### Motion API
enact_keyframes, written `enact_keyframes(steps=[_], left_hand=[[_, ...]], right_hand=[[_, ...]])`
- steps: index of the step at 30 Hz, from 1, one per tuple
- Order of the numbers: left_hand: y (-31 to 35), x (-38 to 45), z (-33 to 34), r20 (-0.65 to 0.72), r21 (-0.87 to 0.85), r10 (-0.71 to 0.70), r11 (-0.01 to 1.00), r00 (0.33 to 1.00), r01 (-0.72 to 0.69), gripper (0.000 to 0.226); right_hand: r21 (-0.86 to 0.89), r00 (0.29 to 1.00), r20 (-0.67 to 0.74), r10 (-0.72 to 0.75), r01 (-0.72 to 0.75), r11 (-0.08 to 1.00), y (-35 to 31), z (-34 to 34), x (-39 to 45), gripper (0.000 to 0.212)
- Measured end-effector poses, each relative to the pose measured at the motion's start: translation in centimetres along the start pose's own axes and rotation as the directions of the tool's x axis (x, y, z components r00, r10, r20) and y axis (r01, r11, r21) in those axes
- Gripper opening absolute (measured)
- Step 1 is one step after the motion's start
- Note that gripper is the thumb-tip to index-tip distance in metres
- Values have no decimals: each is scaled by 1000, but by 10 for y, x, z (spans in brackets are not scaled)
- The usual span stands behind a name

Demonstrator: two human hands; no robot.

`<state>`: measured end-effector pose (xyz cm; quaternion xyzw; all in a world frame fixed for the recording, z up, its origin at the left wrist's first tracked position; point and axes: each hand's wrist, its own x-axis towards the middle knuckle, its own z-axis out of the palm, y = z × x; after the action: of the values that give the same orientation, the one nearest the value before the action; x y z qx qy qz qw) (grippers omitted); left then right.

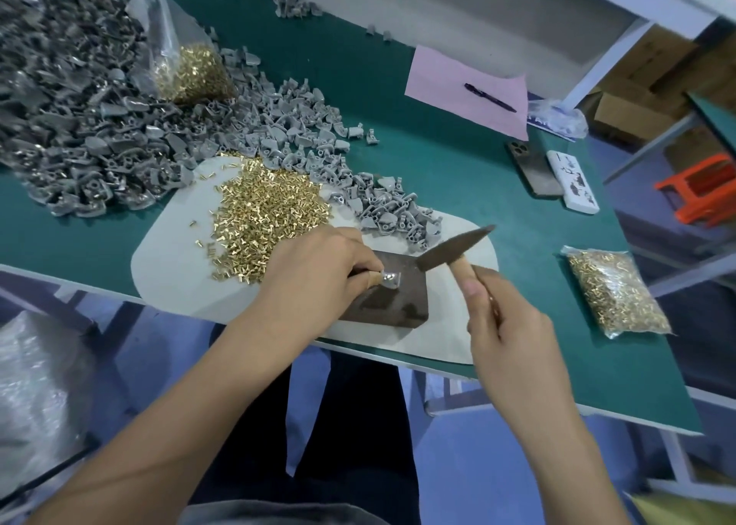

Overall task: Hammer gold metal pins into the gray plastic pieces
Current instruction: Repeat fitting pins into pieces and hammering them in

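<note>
1. Left hand is down on the dark metal plate, fingertips pinching one gray plastic piece flat against it; whether a pin sits in that piece is too small to tell
2. Right hand is wrapped around the wooden handle of the hammer, whose dark head hangs tilted just above the plate's far right corner, apart from the pinched piece
3. The plate lies on a pale mat at the near edge of the green table
4. Loose gold metal pins are heaped on the mat right beside the left hand, a few strays scattered to the left
5. A pile of gray plastic pieces runs from the far left down to the mat, ending just behind the hammer head; its far-left end is blurred and cut off by the frame
6. An open clear bag of pins stands among that pile; a sealed bag of pins lies to the right of the hands
7. Farther back, a pen rests on a pink sheet, no writing readable on it
8. A phone lies face down beside a white box with dark markings I cannot read
9. A crumpled plastic wrapper shows blue print, illegible
</note>
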<state>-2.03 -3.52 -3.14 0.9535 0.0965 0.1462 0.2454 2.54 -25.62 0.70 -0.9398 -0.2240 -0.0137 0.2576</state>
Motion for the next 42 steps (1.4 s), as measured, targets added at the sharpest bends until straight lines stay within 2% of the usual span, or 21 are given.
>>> enact_keyframes(steps=[4, 6, 7, 10, 11, 13, 18, 20, 23, 25, 32, 37, 40, 42], left_hand=[[0, 0, 0, 4, -2, 1, 1000, 1000, -1, 14], [0, 1, -1, 9, 11, 9, 1000, 1000, -9, 14], [0, 2, -1, 11, 15, 10, 1000, 1000, -10, 14], [-2, 1, -2, -1, 30, 9, 1000, 1000, -9, 12], [-2, 1, -2, 0, 39, 11, 999, 1000, -11, 11], [-2, 2, -2, 6, 45, 19, 999, 1000, -20, 11], [-1, 3, -3, 23, 92, 61, 994, 998, -63, 10], [-1, 5, -5, 30, 122, 91, 988, 995, -94, 8], [-1, 8, -7, 48, 151, 132, 979, 990, -138, 8], [-3, 9, -8, 54, 143, 148, 978, 987, -155, 8], [-6, 9, -7, 59, 93, 124, 987, 990, -130, 8], [-8, 11, -5, 80, 60, 96, 993, 992, -101, 9], [-9, 13, -6, 91, 66, 94, 993, 991, -101, 6], [-10, 13, -6, 95, 56, 91, 994, 991, -97, 5]], right_hand=[[154, 973, -231, 20, 16, 988, -2, -7, 4, 32], [183, 962, -272, 26, 25, 983, -7, 5, -1, 31], [167, 972, -231, 32, 8, 986, -9, 13, -6, 32], [83, 998, 6, 67, -67, 994, -4, 28, -15, 38], [43, 997, 26, 71, -72, 996, 0, 26, -13, 39], [-21, 999, -5, 52, -52, 998, 3, 15, -7, 39], [114, 987, -157, 38, -20, 993, -1, 0, 0, 28], [132, 992, -120, 35, -19, 991, -5, 5, -2, 26], [28, 998, 62, 12, -13, 1000, -7, 15, -5, 34], [-55, 995, 98, 7, -1, 998, -4, 14, -3, 35], [-106, 996, 90, -22, 31, 994, -3, 8, 1, 38], [104, 996, -84, -18, 26, 994, -7, 12, -6, 33], [-27, 999, 16, -39, 40, 999, -5, 16, -9, 37], [-35, 998, -47, -34, 33, 999, -3, 19, -9, 38]])
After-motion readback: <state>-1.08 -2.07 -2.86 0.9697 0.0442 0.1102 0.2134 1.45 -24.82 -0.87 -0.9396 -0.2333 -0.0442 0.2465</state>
